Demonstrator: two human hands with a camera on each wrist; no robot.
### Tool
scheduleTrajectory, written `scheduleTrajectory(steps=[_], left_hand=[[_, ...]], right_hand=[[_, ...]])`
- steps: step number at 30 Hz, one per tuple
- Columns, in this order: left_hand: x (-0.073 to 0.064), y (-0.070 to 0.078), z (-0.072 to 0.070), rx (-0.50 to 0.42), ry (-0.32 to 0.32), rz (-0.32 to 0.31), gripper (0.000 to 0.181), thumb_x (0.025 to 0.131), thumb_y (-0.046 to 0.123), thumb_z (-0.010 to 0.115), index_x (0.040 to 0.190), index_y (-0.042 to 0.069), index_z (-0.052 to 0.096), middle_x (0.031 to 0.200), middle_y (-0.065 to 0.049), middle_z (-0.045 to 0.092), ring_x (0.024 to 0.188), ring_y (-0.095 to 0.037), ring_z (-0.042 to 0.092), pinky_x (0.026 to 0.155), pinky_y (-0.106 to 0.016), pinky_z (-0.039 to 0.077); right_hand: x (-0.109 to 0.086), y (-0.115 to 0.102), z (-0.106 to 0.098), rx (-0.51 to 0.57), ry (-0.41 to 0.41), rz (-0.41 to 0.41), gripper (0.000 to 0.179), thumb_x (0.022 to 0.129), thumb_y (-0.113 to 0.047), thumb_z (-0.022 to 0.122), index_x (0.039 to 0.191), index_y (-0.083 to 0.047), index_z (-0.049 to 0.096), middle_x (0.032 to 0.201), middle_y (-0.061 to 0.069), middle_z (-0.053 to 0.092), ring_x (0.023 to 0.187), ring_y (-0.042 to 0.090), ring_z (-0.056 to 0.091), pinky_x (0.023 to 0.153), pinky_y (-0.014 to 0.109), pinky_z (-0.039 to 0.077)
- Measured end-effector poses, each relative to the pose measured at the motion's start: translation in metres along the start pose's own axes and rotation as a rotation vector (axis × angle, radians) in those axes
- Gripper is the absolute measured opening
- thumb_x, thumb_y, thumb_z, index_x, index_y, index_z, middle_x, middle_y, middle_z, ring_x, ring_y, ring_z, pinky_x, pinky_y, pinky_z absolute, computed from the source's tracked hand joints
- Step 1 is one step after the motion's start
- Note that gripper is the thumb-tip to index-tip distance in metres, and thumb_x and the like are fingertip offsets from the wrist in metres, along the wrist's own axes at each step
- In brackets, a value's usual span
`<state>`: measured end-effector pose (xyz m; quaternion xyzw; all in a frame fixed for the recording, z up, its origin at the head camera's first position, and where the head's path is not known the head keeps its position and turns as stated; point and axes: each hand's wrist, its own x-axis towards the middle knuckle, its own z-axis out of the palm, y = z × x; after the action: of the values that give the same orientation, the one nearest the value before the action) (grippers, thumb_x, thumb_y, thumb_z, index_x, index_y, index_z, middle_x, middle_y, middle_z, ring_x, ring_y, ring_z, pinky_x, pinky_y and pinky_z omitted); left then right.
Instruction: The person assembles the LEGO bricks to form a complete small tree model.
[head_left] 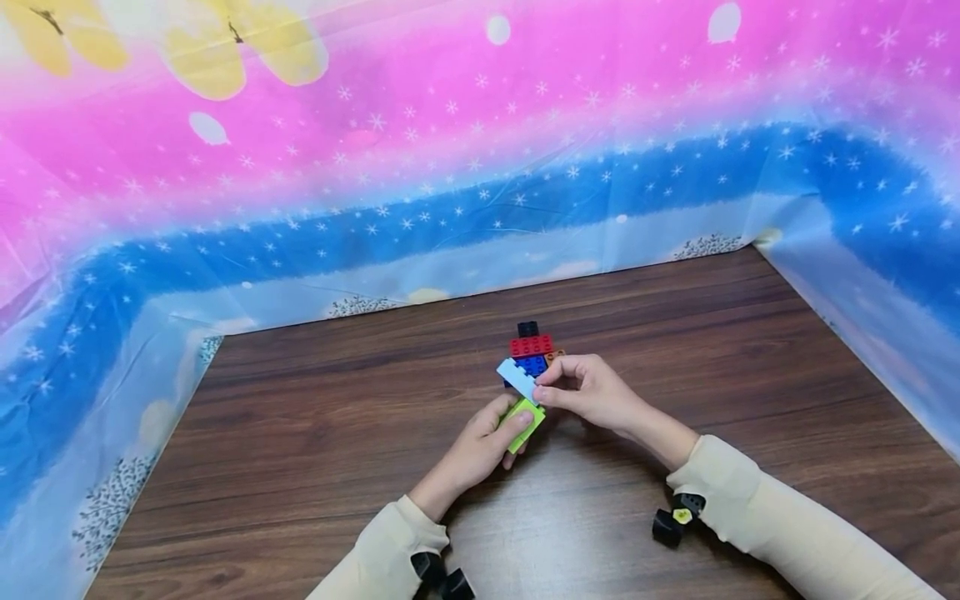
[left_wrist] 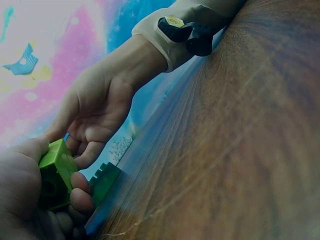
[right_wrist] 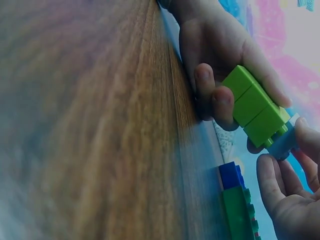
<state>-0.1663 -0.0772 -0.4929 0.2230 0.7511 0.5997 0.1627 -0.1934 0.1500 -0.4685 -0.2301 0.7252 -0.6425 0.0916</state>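
The left hand (head_left: pixel 483 443) grips lime-green building bricks (right_wrist: pixel 256 106). The right hand (head_left: pixel 598 397) pinches a light-blue brick (head_left: pixel 516 376) against them. Coloured bricks (head_left: pixel 531 345) lie beyond on the desk (head_left: pixel 337 433).

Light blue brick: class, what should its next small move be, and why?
Probably, the right hand should press the light blue brick onto the lime green bricks: it is held at their studded end, and the right wrist view shows studs there, so it seems not fully seated.
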Motion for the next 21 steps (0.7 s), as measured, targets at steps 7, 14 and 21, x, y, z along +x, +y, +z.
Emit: scheduleTrajectory(steps=[7,14,21], left_hand=[[0.0002,0.0011,0.0000,0.026,-0.006,-0.005,0.028,0.113,0.024,0.052,0.120,-0.002,0.057,0.082,-0.007,0.060,0.063,-0.014,0.054,0.055,-0.024,0.048],[0.0003,0.0008,-0.0002,0.029,-0.005,-0.006,0.027,0.112,0.024,0.053,0.121,-0.001,0.057,0.082,-0.006,0.059,0.062,-0.014,0.053,0.054,-0.023,0.049],[0.0003,0.0006,-0.0010,0.029,-0.011,-0.007,0.030,0.112,0.026,0.053,0.122,-0.001,0.057,0.082,-0.006,0.059,0.063,-0.014,0.054,0.055,-0.024,0.050]], right_hand=[[-0.0003,-0.0013,-0.0021,-0.004,-0.004,0.007,0.011,0.098,-0.003,0.074,0.105,0.006,0.072,0.101,0.008,0.071,0.084,0.015,0.065,0.072,0.027,0.055],[-0.0004,0.0014,-0.0013,0.003,0.000,0.010,0.012,0.098,-0.004,0.074,0.105,0.006,0.072,0.102,0.009,0.070,0.085,0.015,0.066,0.073,0.028,0.056],[0.0008,0.0003,-0.0023,0.002,-0.007,0.027,0.013,0.097,-0.003,0.075,0.105,0.007,0.072,0.099,0.008,0.072,0.083,0.014,0.067,0.072,0.028,0.057]])
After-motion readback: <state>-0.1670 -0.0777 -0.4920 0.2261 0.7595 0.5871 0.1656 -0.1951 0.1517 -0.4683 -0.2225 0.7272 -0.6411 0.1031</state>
